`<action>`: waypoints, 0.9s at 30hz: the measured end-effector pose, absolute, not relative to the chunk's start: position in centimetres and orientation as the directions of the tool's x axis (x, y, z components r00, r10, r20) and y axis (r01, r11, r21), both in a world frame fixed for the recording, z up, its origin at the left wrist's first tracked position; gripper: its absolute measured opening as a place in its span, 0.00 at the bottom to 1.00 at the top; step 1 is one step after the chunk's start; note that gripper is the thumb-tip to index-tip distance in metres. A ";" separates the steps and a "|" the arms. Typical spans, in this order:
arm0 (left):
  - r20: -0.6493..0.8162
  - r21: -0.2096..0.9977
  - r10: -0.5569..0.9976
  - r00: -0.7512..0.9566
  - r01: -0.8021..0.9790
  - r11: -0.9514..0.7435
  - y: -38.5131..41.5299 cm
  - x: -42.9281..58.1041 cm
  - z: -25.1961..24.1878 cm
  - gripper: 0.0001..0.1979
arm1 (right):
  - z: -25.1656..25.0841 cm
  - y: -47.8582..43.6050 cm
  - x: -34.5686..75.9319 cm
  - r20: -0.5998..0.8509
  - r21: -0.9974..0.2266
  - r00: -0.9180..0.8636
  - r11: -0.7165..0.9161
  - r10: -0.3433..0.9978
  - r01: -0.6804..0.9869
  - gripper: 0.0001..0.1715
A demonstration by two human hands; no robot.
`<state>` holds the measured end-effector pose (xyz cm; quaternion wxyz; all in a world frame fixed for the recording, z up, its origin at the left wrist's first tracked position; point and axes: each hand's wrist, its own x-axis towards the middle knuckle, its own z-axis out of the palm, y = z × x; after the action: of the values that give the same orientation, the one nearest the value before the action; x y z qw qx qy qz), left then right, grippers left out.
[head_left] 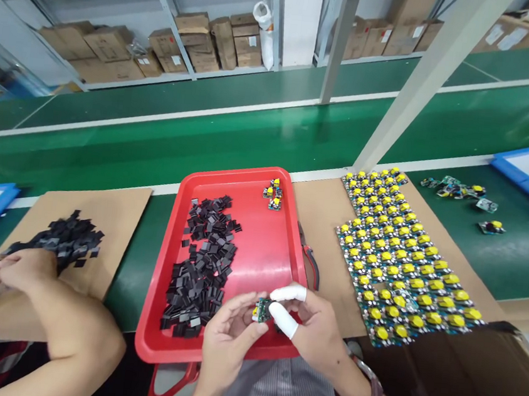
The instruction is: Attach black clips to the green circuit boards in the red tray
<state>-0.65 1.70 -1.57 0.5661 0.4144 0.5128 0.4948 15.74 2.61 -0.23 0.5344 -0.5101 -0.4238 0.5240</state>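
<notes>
A small green circuit board (263, 309) with a yellow part is held between both hands over the near edge of a red tray (268, 249). My left hand (231, 330) pinches it from the left with thumb and fingers. White finger covers sit on the thumb and forefinger of my right hand (308, 322), which grips the board's right side. Black flat pieces (203, 261) fill the tray's left half in a loose heap. A few boards with yellow parts (274, 193) lie in its far right corner.
Right of the tray, rows of yellow-topped boards (400, 256) stand on cardboard (322, 229). More loose boards (459, 190) lie beyond them. At left, a co-worker's hands (25, 270) work beside another black heap (69, 237). Red-and-black tool handles (310, 263) lie by the tray. A slanted post (421, 95) rises behind.
</notes>
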 end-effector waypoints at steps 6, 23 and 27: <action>-0.097 0.986 0.995 -0.038 -0.139 0.091 1.9 -0.2 -0.8 0.10 | 0.0 1.9 15.7 -0.064 -0.998 0.079 -0.066 0.995 0.018 0.04; 0.091 0.996 0.996 0.000 0.022 -0.091 1.2 -0.2 -1.7 0.09 | -0.3 1.8 15.9 0.064 -0.991 0.061 0.056 0.996 0.119 0.06; 0.144 0.986 0.989 0.022 0.088 -0.145 1.3 0.0 -1.4 0.10 | -0.8 1.5 15.8 0.025 -0.996 0.098 0.016 0.995 0.092 0.06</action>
<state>-0.03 1.27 -1.36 0.4434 0.5605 0.4804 0.5083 15.81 1.47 -0.78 0.5060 -0.5412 -0.5019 0.4463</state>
